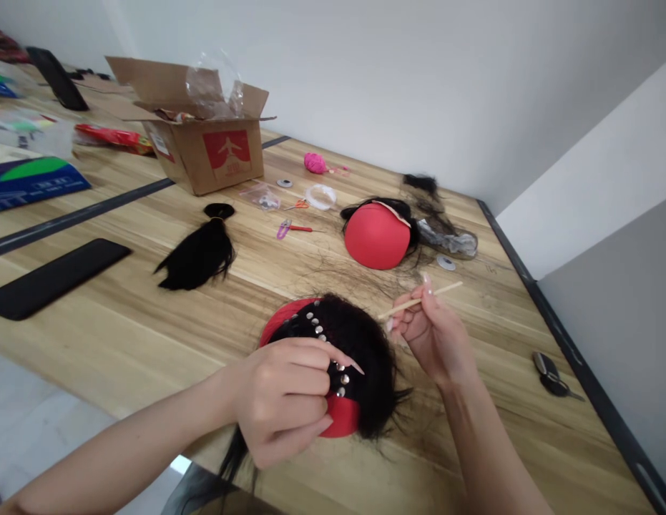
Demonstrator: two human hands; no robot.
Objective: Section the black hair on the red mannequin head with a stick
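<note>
A red dome covered partly with black hair sits on the table, a line of silver pins running across it. My left hand grips the dome with curled fingers. Its index finger lies over the hair and pins, its thumb by the red lower part; the palm side is hidden. Above the table, just right of the hair, my right hand pinches a thin wooden stick. The stick's left end is close to the hair; I cannot tell whether they touch.
Behind stand a second red dome with black hair and an open cardboard box. A black hair bundle, black slab, red-handled tool, orange-handled scissors, pink yarn and car key lie around.
</note>
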